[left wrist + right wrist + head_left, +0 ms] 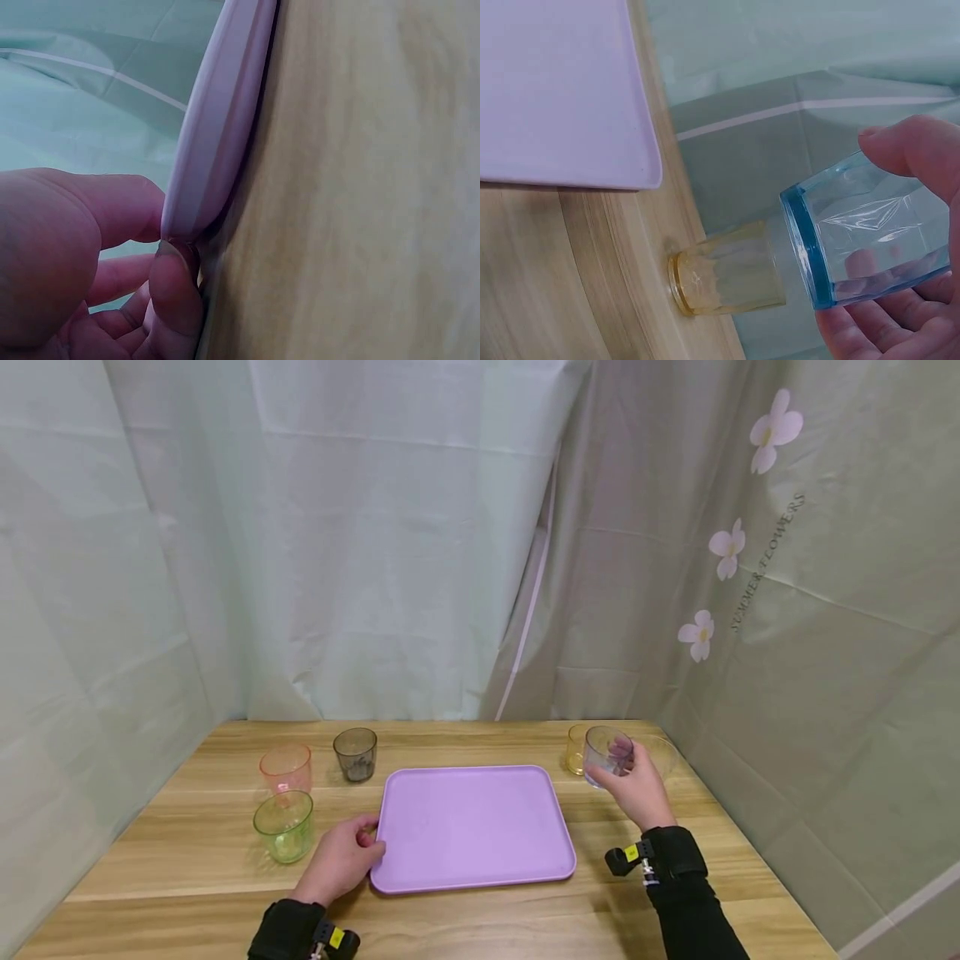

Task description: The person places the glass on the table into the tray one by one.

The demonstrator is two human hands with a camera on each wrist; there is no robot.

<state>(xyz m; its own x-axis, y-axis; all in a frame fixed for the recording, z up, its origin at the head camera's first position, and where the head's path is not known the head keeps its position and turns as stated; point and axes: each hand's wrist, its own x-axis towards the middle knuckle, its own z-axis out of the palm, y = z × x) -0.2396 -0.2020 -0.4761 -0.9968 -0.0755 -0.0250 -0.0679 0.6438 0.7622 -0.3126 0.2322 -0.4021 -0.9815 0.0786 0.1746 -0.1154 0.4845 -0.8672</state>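
A light purple tray [474,827] lies in the middle of the wooden table. My left hand [342,858] pinches its left edge near the front corner; in the left wrist view the thumb is on the rim and a fingertip tucks in beneath. My right hand [639,789] grips a clear bluish glass cup [885,232] round its sides, thumb on one side and fingers on the other. In the right wrist view that cup shows above the tabletop, its thick blue base towards the table. Close behind it stands a yellow glass cup [727,274], partly covered in the head view.
Left of the tray stand a green cup [287,839], a pink cup [288,768] and a dark grey cup [356,753]. Another clear cup [664,753] is partly hidden behind my right hand. Curtains [390,568] hang along the table's back and sides.
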